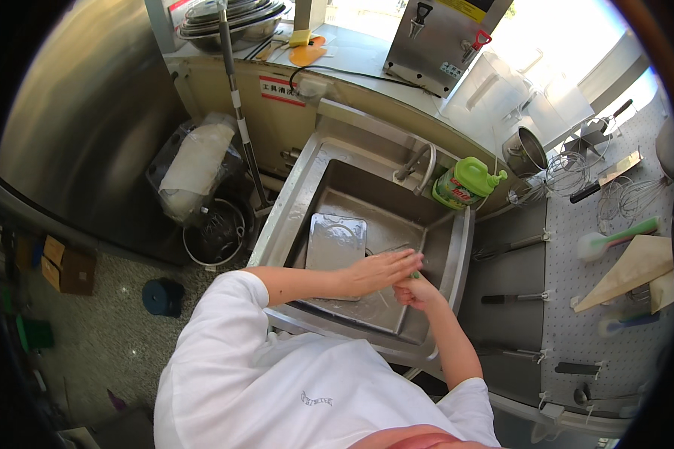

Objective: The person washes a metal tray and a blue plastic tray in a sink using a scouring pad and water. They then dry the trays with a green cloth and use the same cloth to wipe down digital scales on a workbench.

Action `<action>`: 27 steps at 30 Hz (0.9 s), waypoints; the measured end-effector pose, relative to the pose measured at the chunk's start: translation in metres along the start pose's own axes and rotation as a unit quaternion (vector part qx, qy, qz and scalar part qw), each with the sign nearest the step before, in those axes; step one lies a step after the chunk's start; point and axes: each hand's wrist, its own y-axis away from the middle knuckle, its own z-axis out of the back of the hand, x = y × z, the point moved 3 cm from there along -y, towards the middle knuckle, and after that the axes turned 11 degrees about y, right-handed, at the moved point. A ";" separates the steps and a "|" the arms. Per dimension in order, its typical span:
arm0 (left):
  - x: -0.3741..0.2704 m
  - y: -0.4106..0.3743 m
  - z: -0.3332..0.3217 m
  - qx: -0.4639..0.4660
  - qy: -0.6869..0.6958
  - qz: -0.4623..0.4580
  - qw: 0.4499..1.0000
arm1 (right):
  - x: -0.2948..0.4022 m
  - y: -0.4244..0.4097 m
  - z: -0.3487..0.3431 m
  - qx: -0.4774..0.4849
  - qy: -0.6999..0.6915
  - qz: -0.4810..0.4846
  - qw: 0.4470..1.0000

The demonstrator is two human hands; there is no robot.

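Note:
Both my hands meet over the right part of a stainless steel sink [390, 178]. My left hand [385, 267] is stretched flat, its fingers straight and its palm hidden, just over my right hand. My right hand [414, 292] is closed around a slim tool whose green part [414, 275] peeks out between the hands; the rest of it is mostly covered. Below my left forearm a wet rectangular metal tray [337, 238] lies in the basin, its near part partly hidden. Thin wire-like lines show just beyond my left fingers, too unclear to name.
A curved faucet [424, 168] and a green detergent jug [466, 182] stand at the sink's back. Whisks [575, 171] and spatulas hang on a pegboard [561, 314] to the right. At left are a pole [241, 120], a metal bucket [213, 238] and a blue stool [163, 297].

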 end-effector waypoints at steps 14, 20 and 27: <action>0.036 -0.010 -0.031 0.209 0.005 0.011 0.978 | 0.015 -0.013 -0.033 -0.062 0.169 0.040 0.983; 0.056 0.023 -0.076 0.239 0.058 0.199 0.949 | -0.007 -0.054 -0.027 -0.356 0.478 0.235 0.768; 0.040 0.057 -0.091 0.259 0.172 0.394 0.865 | -0.041 -0.076 -0.020 -0.261 0.612 0.198 0.719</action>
